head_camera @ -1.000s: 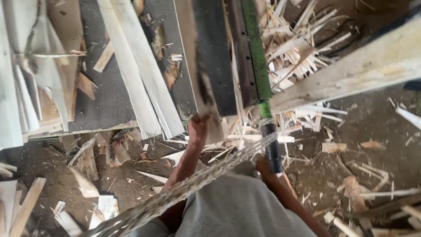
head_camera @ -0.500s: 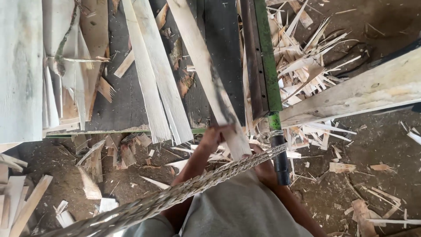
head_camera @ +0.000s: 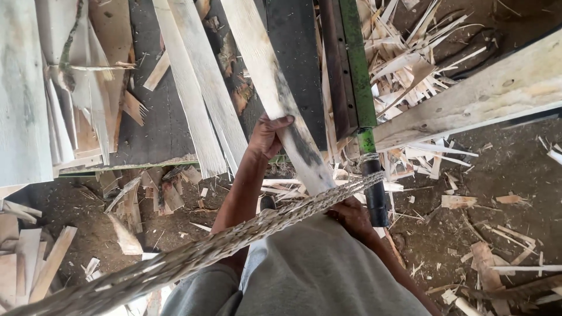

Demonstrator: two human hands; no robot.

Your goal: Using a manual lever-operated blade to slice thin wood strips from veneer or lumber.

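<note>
Head view: left hand wraps a pale wood strip lying on the dark surface; right hand grips its near end, beside a braided rope. Feeding seems underway.

Braided rope runs diagonally across lower frame. Green metal bar w/ black handle end stands right of centre. Thick timber beam crosses upper right. Thin veneer strips lie on dark table; wood scraps litter dirt floor.
</note>
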